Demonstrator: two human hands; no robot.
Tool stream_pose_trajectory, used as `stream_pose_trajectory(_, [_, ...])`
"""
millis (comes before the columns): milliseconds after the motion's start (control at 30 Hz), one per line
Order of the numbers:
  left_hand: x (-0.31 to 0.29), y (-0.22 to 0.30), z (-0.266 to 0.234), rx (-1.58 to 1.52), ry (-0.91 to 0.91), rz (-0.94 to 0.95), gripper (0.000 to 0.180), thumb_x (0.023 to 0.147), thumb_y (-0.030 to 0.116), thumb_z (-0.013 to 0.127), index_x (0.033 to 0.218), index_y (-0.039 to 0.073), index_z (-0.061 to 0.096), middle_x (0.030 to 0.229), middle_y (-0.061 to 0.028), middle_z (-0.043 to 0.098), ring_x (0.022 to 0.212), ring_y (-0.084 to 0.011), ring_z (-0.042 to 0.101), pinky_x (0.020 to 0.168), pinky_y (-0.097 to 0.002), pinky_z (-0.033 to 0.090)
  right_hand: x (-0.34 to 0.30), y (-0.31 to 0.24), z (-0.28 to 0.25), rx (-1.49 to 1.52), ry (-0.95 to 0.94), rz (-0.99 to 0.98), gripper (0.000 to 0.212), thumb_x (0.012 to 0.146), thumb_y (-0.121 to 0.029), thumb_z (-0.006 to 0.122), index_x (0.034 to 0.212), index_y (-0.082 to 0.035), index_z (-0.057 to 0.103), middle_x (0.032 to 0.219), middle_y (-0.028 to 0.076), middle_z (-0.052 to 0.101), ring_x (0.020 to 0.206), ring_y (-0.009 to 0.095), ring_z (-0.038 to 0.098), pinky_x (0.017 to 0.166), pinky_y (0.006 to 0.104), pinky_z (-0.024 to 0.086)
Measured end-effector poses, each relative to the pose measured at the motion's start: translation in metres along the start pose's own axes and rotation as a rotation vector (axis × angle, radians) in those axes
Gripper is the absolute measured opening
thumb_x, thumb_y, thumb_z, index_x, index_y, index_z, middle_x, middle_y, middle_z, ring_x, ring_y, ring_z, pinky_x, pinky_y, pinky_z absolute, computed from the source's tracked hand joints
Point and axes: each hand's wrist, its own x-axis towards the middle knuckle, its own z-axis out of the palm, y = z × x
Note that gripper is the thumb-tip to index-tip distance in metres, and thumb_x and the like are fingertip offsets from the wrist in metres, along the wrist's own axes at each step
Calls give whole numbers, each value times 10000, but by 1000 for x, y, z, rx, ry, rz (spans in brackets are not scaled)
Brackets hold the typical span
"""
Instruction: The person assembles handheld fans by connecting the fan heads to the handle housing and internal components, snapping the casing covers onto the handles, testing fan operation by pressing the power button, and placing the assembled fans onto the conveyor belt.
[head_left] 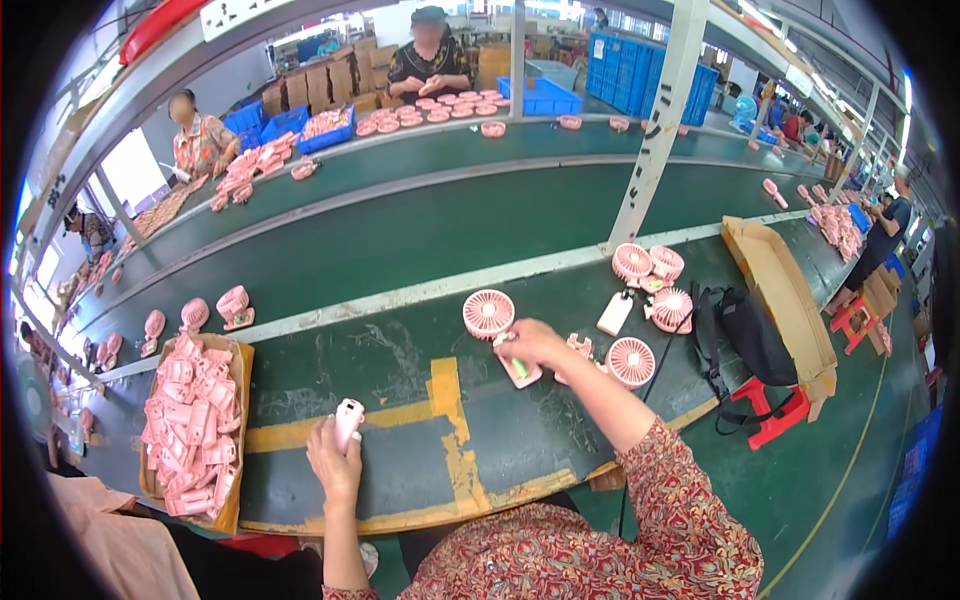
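My left hand (335,462) is closed round a pale pink handle casing (349,418), held tilted up over the near left of the bench. Ahead and to the right, my right hand (537,345) has its fingers closed at the neck of a pink handheld fan (489,314). The fan's round grille faces up on the bench. Its handle lies toward me, with a bright green part (519,368) showing in it. My fingers hide the neck joint. Just right of this hand lies another pink fan (630,362).
A cardboard box (243,430) heaped with pink casings stands at the left. More fans (632,262) and a pale rectangular piece (615,313) lie at the right, beside a black bag (755,335) and a long cardboard tray (780,290). Co-workers sit beyond the green conveyor (480,215).
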Motion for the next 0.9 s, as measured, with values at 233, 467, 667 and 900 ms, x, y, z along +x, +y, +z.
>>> stream_pose_trajectory(233, [4, 10, -12, -17, -43, 35, 449, 662, 48, 701, 1087, 7, 560, 1088, -185, 539, 1004, -366, 489, 877, -429, 399, -28, -33, 26, 782, -283, 111, 191, 756, -115, 684, 853, 39, 627, 743, 101, 642, 631, 157, 624, 556, 270, 515])
stream_pose_trajectory(467, [-17, 18, -29, -47, -59, 47, 419, 636, 15, 686, 1038, -5, 568, 998, -178, 543, 944, -363, 498, 841, -421, 414, -63, -48, 67, 1174, -486, 179, 304, 807, -113, 662, 1011, 74, 534, 875, 143, 640, 751, 201, 660, 671, 307, 569])
stream_pose_trajectory(667, [-34, 21, -33, -71, -75, 76, 431, 635, 27, 685, 1048, -6, 564, 998, -180, 542, 943, -368, 496, 841, -423, 412, -91, -64, 85, 1243, -474, 137, 288, 834, -218, 663, 963, 11, 545, 837, 75, 617, 757, 159, 637, 653, 277, 538])
stream_pose_trajectory(900, [-38, 19, -36, -39, -39, 61, 431, 649, 65, 694, 1056, -5, 571, 1002, -179, 550, 937, -366, 503, 837, -426, 415, -96, -73, 88, 1347, -450, 218, 324, 898, -245, 578, 1055, 35, 531, 906, 112, 626, 793, 190, 644, 686, 289, 546])
